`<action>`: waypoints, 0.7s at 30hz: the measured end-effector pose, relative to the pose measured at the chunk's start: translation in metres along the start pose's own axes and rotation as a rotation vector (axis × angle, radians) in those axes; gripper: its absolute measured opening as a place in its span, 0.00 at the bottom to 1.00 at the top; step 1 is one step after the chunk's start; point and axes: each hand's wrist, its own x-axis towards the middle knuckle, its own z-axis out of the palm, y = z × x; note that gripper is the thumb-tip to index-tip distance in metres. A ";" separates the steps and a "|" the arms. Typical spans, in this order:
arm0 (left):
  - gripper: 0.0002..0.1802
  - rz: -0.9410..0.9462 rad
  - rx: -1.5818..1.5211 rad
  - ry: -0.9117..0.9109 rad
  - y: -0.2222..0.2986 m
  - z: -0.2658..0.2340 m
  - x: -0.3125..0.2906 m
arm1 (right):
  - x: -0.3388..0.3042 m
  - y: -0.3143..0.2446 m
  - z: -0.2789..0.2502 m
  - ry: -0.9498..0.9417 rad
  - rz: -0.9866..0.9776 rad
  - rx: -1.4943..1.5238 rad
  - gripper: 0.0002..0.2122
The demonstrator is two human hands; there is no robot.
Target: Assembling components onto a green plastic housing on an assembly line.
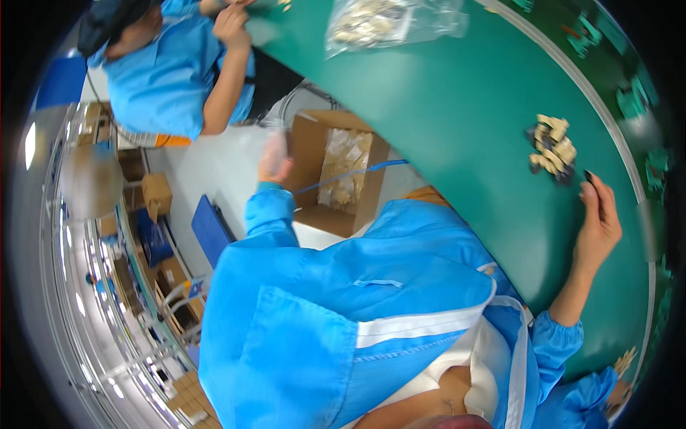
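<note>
My right hand (599,223) is over the green table (457,136), its thumb and fingers pinched on a small black piece (588,176). Just beyond those fingertips lies a loose pile of cream and dark small parts (552,149). Off the table's left edge, my left hand (274,159) is held out beside an open cardboard box (304,154). Motion blurs its fingers, and whether anything is in them cannot be made out. Inside the box are clear plastic bags of pale small parts (344,168).
A clear bag of cream parts (371,23) lies at the table's far side. A blue cord (386,165) crosses the box. At the upper left sits a co-worker in blue (157,79); another blue sleeve (582,404) shows lower right. Green fixtures (632,96) line the right side.
</note>
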 end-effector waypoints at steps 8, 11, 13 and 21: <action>0.15 -0.307 0.528 0.821 -0.129 -0.215 -0.017 | 0.008 0.028 -0.008 0.014 0.035 -0.069 0.12; 0.17 -0.382 0.672 0.634 -0.144 -0.148 -0.008 | -0.001 0.021 -0.020 0.075 0.144 -0.101 0.14; 0.18 0.013 1.214 0.529 -0.065 -0.189 -0.002 | 0.009 0.002 0.015 0.042 0.183 0.100 0.10; 0.12 0.912 0.857 -0.856 -0.062 0.227 -0.096 | 0.010 0.002 0.003 -0.011 -0.042 0.001 0.09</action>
